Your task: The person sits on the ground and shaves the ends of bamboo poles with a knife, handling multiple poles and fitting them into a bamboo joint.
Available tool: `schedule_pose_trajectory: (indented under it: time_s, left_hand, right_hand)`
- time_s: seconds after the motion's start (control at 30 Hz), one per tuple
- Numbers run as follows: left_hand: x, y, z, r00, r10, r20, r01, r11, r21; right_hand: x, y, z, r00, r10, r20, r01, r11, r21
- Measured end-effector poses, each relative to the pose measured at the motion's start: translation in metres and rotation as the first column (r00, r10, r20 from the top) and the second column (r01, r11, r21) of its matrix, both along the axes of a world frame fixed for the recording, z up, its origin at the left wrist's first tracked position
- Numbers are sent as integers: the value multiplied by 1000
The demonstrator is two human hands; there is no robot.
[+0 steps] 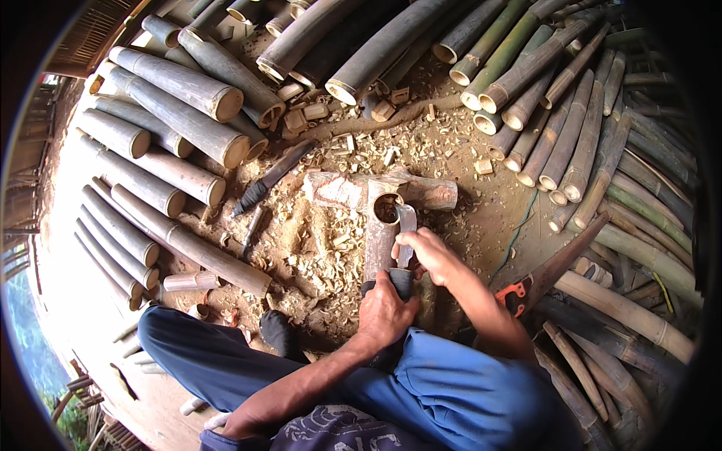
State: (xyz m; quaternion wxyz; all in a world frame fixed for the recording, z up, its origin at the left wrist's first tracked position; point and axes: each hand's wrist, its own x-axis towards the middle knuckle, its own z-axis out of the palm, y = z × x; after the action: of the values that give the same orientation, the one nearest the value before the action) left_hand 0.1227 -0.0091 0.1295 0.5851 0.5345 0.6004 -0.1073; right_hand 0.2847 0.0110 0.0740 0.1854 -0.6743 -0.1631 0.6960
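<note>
A bamboo tube (378, 244) points away from me, its open end leaning on a short log (338, 189). Dark material shows inside its mouth. Along the tube's right side lies a knife with a metal blade (407, 219) and a black handle (401, 281). My left hand (386, 310) is closed around that handle, low by the tube. My right hand (429, 254) grips the blade from the right, fingers curled over it. The blade's tip is beside the tube's rim. My left fingers partly hide the handle's lower end.
Bamboo poles lie in stacks at left (177, 129), at the back (387, 49) and at right (575, 143). A large blade with a wrapped handle (253, 197) rests left of the log. Right of my knee stands a saw (560, 263) with an orange handle. Pale shavings (331, 252) cover the ground.
</note>
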Motion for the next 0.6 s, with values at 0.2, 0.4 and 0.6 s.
schedule_pose_trajectory:
  time_s: [0.2, 0.4, 0.6]
  left_hand:
    - [-86, 17, -2, 995, 29, 99, -34, 998, 51]
    - [-73, 120, 50, 910, -241, -337, 390, 774, 500]
    - [19, 155, 103, 509, -605, -612, 853, 261, 452]
  right_hand:
    - [-51, -7, 6, 983, -138, -119, 143, 989, 31]
    - [-66, 32, 11, 702, -465, -540, 574, 818, 41]
    - [-63, 25, -2, 141, -571, -808, 830, 513, -218]
